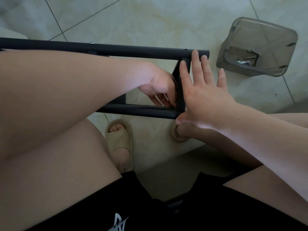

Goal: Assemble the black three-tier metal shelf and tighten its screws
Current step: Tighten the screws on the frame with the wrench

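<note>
Head view looks down on a seated person's lap, where the black shelf frame (133,50) lies on its side across the left thigh, above the tiled floor (150,22). Its upper tube runs in from the left edge, with a small silver screw head (92,42) standing on it. Below, a beige slipper (119,139) rests on the floor. The left hand (158,85) reaches between the upper tube and the lower tube (133,110), fingers curled down into the corner where the lower tube meets the crosspiece (180,95); whether they pinch anything I cannot tell. Just right of it, the right hand (206,99) lies flat and spread against the crosspiece, straight fingers (195,59) reaching over the upper tube's end, thumb (180,119) at the lower tube's end, gripping nothing. Farther right, apart from the frame, a grey translucent container (273,39) sits on the floor holding a few screws (250,61) and a small metal tool.
</note>
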Action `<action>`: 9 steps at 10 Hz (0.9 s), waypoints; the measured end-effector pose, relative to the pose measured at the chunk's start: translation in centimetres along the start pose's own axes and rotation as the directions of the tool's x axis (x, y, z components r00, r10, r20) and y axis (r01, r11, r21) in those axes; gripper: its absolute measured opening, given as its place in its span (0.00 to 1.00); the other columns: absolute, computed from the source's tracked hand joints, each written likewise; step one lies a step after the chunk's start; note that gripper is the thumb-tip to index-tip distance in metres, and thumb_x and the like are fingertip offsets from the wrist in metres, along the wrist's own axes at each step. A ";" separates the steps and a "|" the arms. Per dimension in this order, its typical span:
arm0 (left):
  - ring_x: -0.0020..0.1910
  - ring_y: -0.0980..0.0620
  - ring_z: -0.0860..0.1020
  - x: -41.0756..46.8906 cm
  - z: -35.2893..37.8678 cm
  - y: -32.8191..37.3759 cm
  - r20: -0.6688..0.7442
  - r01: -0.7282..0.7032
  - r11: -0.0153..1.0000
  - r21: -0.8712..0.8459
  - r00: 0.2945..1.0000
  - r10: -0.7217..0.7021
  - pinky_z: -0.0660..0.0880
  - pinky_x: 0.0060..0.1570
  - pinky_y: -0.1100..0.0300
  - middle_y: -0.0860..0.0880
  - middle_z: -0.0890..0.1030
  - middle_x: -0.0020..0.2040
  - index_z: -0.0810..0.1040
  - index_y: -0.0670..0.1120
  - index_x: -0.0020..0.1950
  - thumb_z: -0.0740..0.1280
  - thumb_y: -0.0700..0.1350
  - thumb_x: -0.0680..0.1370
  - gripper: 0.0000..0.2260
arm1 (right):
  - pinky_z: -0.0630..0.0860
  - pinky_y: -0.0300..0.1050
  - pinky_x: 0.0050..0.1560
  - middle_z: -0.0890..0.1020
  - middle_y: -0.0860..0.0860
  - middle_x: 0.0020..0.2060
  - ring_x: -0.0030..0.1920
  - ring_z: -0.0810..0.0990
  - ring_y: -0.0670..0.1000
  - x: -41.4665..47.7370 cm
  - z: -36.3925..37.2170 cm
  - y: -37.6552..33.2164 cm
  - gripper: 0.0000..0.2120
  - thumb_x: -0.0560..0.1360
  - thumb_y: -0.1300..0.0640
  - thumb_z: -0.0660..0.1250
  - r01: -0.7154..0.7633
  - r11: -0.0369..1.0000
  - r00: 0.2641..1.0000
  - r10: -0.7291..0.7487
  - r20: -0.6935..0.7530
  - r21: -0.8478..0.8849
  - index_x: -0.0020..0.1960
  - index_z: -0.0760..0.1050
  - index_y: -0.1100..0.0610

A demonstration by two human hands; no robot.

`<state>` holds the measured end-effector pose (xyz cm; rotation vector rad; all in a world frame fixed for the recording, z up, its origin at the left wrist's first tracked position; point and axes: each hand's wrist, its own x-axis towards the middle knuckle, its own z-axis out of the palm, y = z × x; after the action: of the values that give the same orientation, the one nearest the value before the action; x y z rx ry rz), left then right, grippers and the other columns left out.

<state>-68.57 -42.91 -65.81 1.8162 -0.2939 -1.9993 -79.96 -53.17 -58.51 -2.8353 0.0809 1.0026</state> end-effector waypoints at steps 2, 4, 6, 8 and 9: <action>0.36 0.52 0.77 0.1 0.3 -0.2 -0.017 0.028 0.999 0.026 0.999 -0.028 0.77 0.45 0.57 0.45 0.82 0.46 0.80 0.40 0.58 0.69 0.37 0.78 0.09 | 0.41 0.70 0.76 0.27 0.61 0.77 0.79 0.30 0.62 0.0 0.0 0.0 0.68 0.67 0.34 0.76 0.001 1.000 1.000 -0.001 0.008 -0.002 0.79 0.28 0.59; 0.35 0.53 0.73 0.0 0.4 0.1 -0.020 0.017 1.000 0.015 1.000 -0.017 0.73 0.46 0.57 0.46 0.78 0.40 0.79 0.40 0.56 0.69 0.34 0.76 0.09 | 0.41 0.70 0.76 0.27 0.61 0.77 0.79 0.31 0.62 0.0 0.0 0.0 0.68 0.66 0.34 0.76 -0.002 1.000 1.000 0.002 0.006 -0.001 0.80 0.29 0.59; 0.40 0.51 0.76 -0.1 0.3 0.2 -0.019 0.001 1.000 0.005 1.000 -0.001 0.75 0.49 0.56 0.45 0.79 0.43 0.77 0.38 0.64 0.68 0.33 0.76 0.16 | 0.42 0.70 0.76 0.28 0.61 0.78 0.79 0.31 0.62 0.0 0.0 0.0 0.68 0.66 0.35 0.77 -0.002 1.000 1.000 0.002 -0.001 0.000 0.80 0.29 0.59; 0.44 0.50 0.81 0.0 0.2 0.0 -0.024 0.023 1.000 -0.013 0.999 -0.024 0.78 0.50 0.55 0.46 0.83 0.52 0.80 0.42 0.62 0.68 0.37 0.78 0.13 | 0.42 0.70 0.76 0.28 0.61 0.78 0.79 0.31 0.63 0.0 0.0 -0.1 0.68 0.66 0.34 0.76 0.002 1.000 1.000 -0.002 0.002 -0.003 0.80 0.29 0.59; 0.40 0.51 0.81 0.0 0.4 -0.2 -0.032 0.037 0.999 0.022 0.999 -0.036 0.79 0.47 0.56 0.47 0.84 0.49 0.82 0.43 0.56 0.69 0.40 0.78 0.08 | 0.41 0.70 0.76 0.27 0.61 0.77 0.79 0.31 0.63 0.0 0.0 -0.1 0.68 0.67 0.34 0.76 0.003 1.000 1.000 -0.003 0.010 -0.001 0.80 0.29 0.59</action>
<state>-68.96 -42.79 -65.80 1.8785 -0.2771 -1.9975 -79.94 -53.10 -58.50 -2.8306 0.0755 1.0169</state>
